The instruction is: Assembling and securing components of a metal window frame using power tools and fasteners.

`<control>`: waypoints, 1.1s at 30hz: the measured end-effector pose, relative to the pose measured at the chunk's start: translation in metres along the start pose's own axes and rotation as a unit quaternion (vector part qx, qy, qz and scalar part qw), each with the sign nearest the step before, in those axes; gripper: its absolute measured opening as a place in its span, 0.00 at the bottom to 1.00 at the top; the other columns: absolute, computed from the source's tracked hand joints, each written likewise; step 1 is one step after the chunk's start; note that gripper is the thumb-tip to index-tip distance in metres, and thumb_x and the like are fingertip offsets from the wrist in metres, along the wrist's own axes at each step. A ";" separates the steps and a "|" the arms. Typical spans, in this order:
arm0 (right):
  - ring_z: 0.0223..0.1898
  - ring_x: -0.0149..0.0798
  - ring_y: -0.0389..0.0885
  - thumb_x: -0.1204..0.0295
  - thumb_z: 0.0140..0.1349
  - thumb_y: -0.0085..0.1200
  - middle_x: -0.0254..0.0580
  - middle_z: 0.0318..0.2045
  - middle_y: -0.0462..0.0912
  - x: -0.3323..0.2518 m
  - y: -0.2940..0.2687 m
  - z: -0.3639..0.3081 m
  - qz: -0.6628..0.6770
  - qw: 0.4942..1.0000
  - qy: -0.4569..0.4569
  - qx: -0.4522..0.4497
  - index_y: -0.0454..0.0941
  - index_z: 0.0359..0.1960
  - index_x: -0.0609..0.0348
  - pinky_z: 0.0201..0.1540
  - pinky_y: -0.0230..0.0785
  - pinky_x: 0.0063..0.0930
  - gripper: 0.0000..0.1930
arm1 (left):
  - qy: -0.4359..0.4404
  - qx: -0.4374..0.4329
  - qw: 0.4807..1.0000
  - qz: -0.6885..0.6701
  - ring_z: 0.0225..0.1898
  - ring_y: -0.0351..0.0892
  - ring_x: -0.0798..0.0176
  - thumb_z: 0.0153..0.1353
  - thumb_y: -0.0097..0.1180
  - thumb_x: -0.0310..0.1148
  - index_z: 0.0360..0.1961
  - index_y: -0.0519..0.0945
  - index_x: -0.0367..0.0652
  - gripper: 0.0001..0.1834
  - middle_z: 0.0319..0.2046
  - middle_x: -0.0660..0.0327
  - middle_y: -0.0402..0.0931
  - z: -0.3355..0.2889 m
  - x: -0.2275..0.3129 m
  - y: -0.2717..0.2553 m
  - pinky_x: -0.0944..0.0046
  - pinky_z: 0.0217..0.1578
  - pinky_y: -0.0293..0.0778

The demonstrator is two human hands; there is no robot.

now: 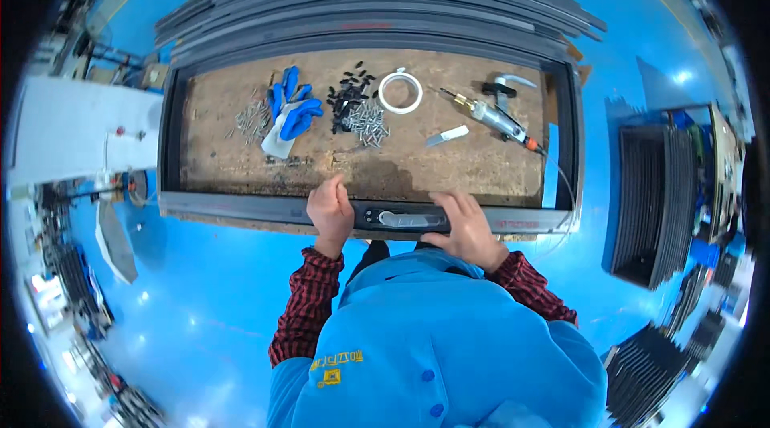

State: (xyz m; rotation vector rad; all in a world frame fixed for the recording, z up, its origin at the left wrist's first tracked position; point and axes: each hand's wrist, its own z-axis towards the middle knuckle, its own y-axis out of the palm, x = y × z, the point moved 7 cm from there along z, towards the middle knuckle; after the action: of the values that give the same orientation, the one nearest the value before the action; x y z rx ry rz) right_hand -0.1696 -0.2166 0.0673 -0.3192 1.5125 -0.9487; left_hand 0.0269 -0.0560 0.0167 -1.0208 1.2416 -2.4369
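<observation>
From the head view I have both hands at the near rail of a dark grey rectangular frame (233, 204), which lies on a worn wooden surface (457, 171). The grey handle (409, 220) sits on its black plate in that rail, lengthwise, between my two hands.

My left hand (330, 207) is at the rail just left of the plate, its fingers curled in; I can't tell whether they pinch anything. My right hand (468, 227) straddles the rail at the plate's right end, fingers spread from the thumb, with the fingers on the far side and the thumb on the near side; I can't tell how firmly they press.

Inside the frame I see, from left to right, a loose pile of screws (254, 121), blue-and-white gloves (301, 117), small black pieces (350, 95) beside a second screw heap (369, 126), a white tape roll (383, 96), a white-handled blade (454, 133) and a power driver (497, 119) lying aslant. Beyond the far rail, long grey profiles (369, 11) lie stacked side by side.
</observation>
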 end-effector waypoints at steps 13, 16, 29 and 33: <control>0.38 0.37 0.73 0.69 0.50 0.71 0.40 0.46 0.76 0.066 0.013 0.059 0.188 0.888 0.050 -0.416 0.69 0.60 0.61 0.45 0.69 0.28 0.35 | -0.070 0.038 0.996 0.031 0.26 0.74 0.54 0.58 0.55 0.23 0.40 0.79 0.42 0.09 0.30 0.58 0.79 -0.003 -0.004 -0.005 0.60 0.32 0.69; 0.33 0.31 0.72 0.70 0.54 0.68 0.36 0.40 0.77 0.074 0.026 0.079 0.261 0.845 0.124 -0.451 0.71 0.58 0.61 0.39 0.68 0.23 0.29 | -0.101 0.050 0.993 0.021 0.29 0.75 0.53 0.58 0.55 0.24 0.40 0.80 0.43 0.09 0.30 0.60 0.79 -0.002 -0.005 -0.008 0.60 0.37 0.69; 0.28 0.29 0.72 0.69 0.62 0.60 0.35 0.32 0.77 0.031 0.057 0.067 0.327 0.849 0.191 -0.368 0.71 0.52 0.59 0.32 0.67 0.23 0.19 | -0.143 0.088 0.981 0.096 0.28 0.75 0.55 0.58 0.53 0.26 0.38 0.77 0.45 0.07 0.29 0.61 0.78 -0.011 -0.011 -0.005 0.59 0.43 0.67; 0.28 0.40 0.79 0.67 0.61 0.60 0.46 0.33 0.80 -0.003 0.052 0.044 0.077 0.917 -0.043 -0.390 0.68 0.51 0.58 0.29 0.70 0.33 0.20 | -0.147 0.080 0.981 0.095 0.27 0.74 0.55 0.58 0.53 0.26 0.38 0.77 0.45 0.07 0.26 0.61 0.77 -0.010 -0.008 0.001 0.59 0.42 0.67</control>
State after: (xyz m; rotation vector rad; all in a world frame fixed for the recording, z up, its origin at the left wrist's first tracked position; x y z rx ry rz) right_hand -0.1114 -0.1986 0.0371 -0.7854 1.7516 -0.1594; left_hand 0.0260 -0.0458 0.0080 -1.1104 0.9806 -2.1108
